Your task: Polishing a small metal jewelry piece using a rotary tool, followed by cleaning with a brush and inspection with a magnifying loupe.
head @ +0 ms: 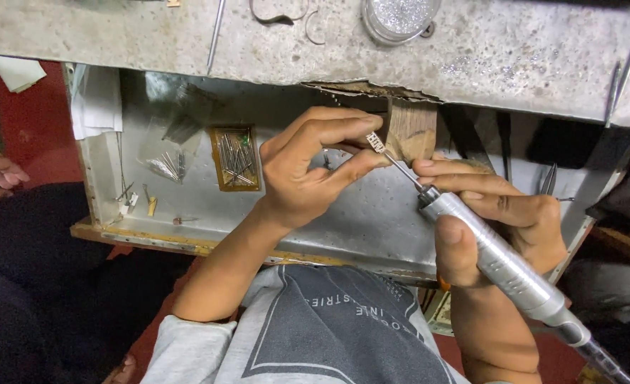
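Left hand [304, 171] raised, fingers pinching small metal piece [376, 142] — right hand [496, 213] below, fingers wrapped around silver rotary handpiece [499, 259], bit touching piece.

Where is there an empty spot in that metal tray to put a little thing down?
The tray floor is bare below the left hand, toward the front rim. Another bare patch lies between the burr box and the loose bits. The wooden peg and right hand crowd the right side.
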